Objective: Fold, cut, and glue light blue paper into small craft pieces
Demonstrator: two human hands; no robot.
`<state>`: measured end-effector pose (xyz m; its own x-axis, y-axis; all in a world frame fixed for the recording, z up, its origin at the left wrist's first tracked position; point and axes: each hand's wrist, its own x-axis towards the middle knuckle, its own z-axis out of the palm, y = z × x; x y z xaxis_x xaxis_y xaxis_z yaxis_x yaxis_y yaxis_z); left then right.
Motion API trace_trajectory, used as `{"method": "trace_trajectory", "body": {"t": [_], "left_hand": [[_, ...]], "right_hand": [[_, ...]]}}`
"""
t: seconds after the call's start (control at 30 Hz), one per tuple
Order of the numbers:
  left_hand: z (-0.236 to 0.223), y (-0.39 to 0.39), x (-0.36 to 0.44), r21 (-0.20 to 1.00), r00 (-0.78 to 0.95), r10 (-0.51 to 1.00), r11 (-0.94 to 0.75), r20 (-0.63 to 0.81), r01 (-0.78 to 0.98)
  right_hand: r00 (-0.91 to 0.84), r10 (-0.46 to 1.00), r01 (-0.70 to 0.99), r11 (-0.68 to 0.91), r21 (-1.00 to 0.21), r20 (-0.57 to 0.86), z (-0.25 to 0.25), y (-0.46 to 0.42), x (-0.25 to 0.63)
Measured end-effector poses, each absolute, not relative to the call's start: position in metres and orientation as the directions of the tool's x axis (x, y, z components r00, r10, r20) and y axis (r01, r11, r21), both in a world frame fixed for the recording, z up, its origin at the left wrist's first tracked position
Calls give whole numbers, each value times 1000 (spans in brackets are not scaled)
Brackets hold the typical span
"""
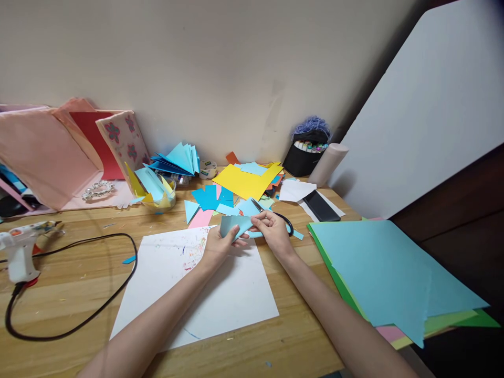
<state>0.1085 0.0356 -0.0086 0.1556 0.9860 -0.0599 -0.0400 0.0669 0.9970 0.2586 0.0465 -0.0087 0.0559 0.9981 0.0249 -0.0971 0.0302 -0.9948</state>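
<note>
My left hand (219, 244) pinches a small light-blue piece of paper (233, 226) above a white sheet (220, 294) on the wooden desk. My right hand (273, 232) is closed around black-handled scissors (284, 219), whose blades point up and left, touching the blue paper's upper edge. A narrow blue strip (297, 235) lies just right of the scissors' handle.
Cut blue, pink and yellow paper scraps (220, 198) lie behind my hands. A stack of large blue and green sheets (386, 273) sits right. A glue gun (19, 247) with black cord (79, 320) lies left. A marker holder (305, 152), tape roll (208, 169) and black phone (321, 206) are near the wall.
</note>
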Motion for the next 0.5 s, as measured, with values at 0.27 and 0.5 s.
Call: {"method": "trace_trajectory", "body": {"t": [0.27, 0.5], "left_hand": [[-16, 34, 105, 997, 133, 990, -52, 44, 56], [-11, 33, 105, 989, 134, 989, -72, 55, 127]], "right_hand": [[-41, 999, -30, 4, -1000, 5, -15, 44, 251], [-33, 999, -104, -24, -994, -21, -8, 44, 252]]}}
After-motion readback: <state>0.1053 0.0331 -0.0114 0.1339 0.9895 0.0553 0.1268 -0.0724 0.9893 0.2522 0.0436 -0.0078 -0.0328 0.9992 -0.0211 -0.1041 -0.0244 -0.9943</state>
